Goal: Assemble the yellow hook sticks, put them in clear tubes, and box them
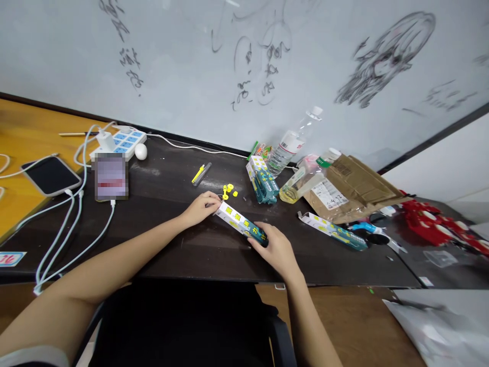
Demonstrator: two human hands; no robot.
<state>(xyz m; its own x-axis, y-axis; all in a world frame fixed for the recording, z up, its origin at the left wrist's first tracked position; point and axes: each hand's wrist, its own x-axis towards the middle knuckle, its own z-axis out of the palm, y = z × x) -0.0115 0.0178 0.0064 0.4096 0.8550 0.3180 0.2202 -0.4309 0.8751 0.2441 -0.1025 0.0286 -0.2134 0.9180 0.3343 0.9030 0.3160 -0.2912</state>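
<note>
A long narrow white and teal box (240, 221) with yellow lettering lies tilted between my hands, just above the dark table (164, 178). My right hand (275, 248) is wrapped round its teal end. At the white end, my left hand (202, 208) pinches the box's edge with thumb and fingers. Small yellow pieces (228, 190) lie on the table just beyond that end. Farther back is a yellow and grey pen-like item (201, 174).
Similar boxes stand (262, 179) and lie (332, 232) to the right, near two bottles (286, 148) (310, 176) and a cardboard package (351, 188). Phones (51, 175) (110, 176), white cables and a power strip (128, 142) are at the left. A whiteboard (183, 66) rises behind.
</note>
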